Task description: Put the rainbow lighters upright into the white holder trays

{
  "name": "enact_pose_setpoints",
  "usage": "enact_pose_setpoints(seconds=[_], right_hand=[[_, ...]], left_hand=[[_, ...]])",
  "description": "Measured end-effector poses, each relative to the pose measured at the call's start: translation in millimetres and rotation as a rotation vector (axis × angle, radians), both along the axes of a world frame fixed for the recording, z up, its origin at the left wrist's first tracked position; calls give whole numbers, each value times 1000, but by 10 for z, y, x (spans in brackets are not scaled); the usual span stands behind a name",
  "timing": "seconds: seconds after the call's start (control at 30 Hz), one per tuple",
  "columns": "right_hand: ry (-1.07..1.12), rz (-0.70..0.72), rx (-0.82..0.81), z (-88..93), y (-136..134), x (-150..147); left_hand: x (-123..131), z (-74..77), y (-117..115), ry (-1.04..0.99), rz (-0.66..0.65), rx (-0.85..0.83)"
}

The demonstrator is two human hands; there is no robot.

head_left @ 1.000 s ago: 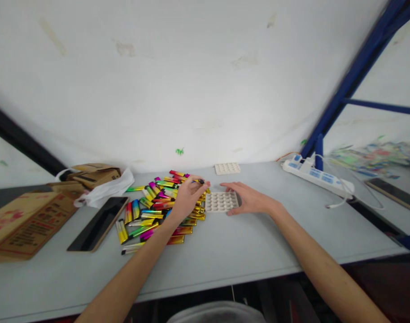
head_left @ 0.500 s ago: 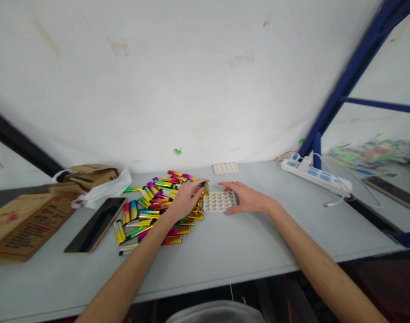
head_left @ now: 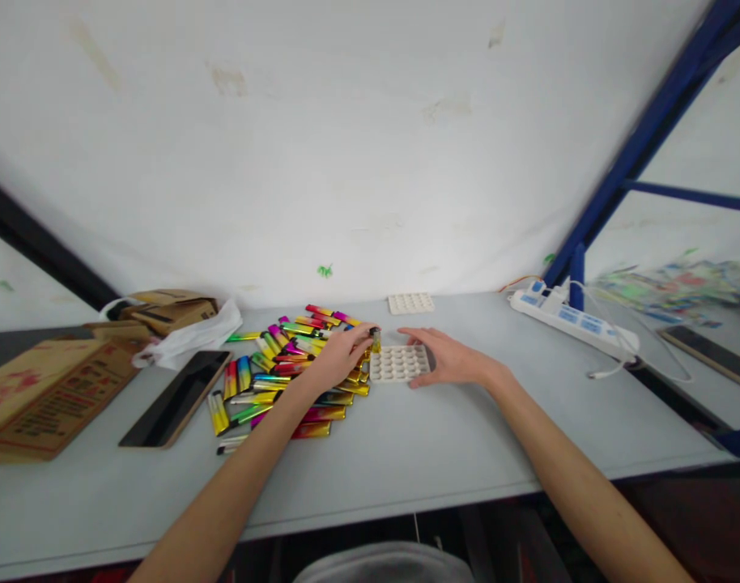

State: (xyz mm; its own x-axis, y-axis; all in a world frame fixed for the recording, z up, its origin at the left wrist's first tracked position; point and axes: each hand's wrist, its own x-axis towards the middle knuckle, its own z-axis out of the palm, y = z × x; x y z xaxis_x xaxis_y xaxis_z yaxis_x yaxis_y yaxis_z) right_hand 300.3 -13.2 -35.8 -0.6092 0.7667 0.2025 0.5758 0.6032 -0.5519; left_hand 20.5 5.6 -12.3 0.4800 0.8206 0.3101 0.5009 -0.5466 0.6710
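My left hand (head_left: pixel 341 355) is closed, its thumb and fingertips pinching a small gold-yellow lighter (head_left: pixel 376 341) with a dark top. That lighter stands upright at the far left corner of a white tray (head_left: pixel 397 363) with rows of round holes. Around the tray's right end, my right hand (head_left: pixel 446 357) is curved with thumb and index finger wide apart. Its thumb tip touches the near right corner, while the index finger reaches above the far edge. Under and beside my left hand lies a pile of shiny, many-coloured lighters (head_left: pixel 295 350), partly covered by the hand and forearm.
A second white tray (head_left: pixel 410 304) lies by the wall. To the left are a dark phone-like slab (head_left: pixel 174 400), a white plastic bag (head_left: pixel 191 340) and cardboard boxes (head_left: pixel 60 393). A white power strip (head_left: pixel 573 322) with cables sits at the right, near a blue frame (head_left: pixel 628 170).
The view has shifted slightly. My left hand still pinches the lighter at the tray's far left corner, and my right hand keeps its place at the right end.
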Motion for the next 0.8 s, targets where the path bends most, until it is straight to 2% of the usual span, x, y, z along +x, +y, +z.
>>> enact_pose_setpoints(seconds=[0.1, 0.23, 0.4, 0.53, 0.67, 0.8], right_hand=[[2, 7, -5, -3, 2, 6], [-12, -7, -30, 5, -1, 3], [1, -11, -30, 3, 2, 7], [1, -20, -26, -7, 10, 18], [1, -13, -22, -15, 14, 30], [3, -16, -21, -25, 18, 37]], left_hand=[[-73, 29, 18, 63, 35, 25], [-361, 87, 99, 118, 72, 113], [-654, 35, 161, 287, -12, 117], [-652, -18, 143, 321, -50, 124], [-612, -5, 112, 325, -86, 125], [-619, -2, 86, 315, -68, 108]])
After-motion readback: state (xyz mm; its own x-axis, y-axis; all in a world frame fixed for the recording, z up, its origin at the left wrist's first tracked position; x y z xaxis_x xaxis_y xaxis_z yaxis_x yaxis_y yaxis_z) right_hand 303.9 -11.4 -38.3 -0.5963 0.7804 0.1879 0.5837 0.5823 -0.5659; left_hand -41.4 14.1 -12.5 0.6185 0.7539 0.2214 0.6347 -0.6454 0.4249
